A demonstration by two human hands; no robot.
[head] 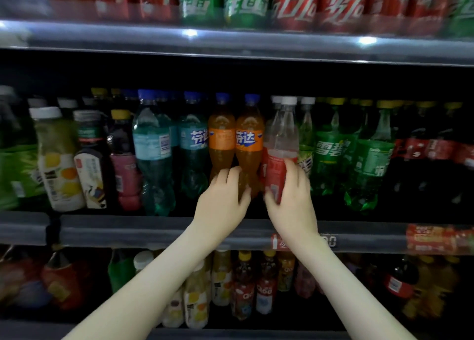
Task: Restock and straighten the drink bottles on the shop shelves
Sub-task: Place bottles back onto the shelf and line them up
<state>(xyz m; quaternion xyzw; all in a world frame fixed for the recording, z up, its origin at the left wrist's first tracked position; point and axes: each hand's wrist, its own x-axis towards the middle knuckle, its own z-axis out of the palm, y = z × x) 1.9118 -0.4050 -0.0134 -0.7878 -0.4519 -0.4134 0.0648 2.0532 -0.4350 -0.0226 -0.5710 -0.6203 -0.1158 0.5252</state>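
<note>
On the middle shelf (159, 230) stand rows of drink bottles. My right hand (289, 196) grips the lower part of a clear bottle with a red label and white cap (282, 139), which leans slightly left. My left hand (223, 193) wraps its fingers round the base of an orange soda bottle with a blue cap (250, 139). A second orange bottle (221, 139) stands just left of it, touching it. The bases of both held bottles are hidden by my hands.
Blue-green soda bottles (154, 144) and juice bottles (57, 157) fill the left; green bottles (331, 155) and dark cola bottles (420, 155) fill the right. Large bottles line the upper shelf (230, 44). Small bottles (243, 288) stand on the shelf below.
</note>
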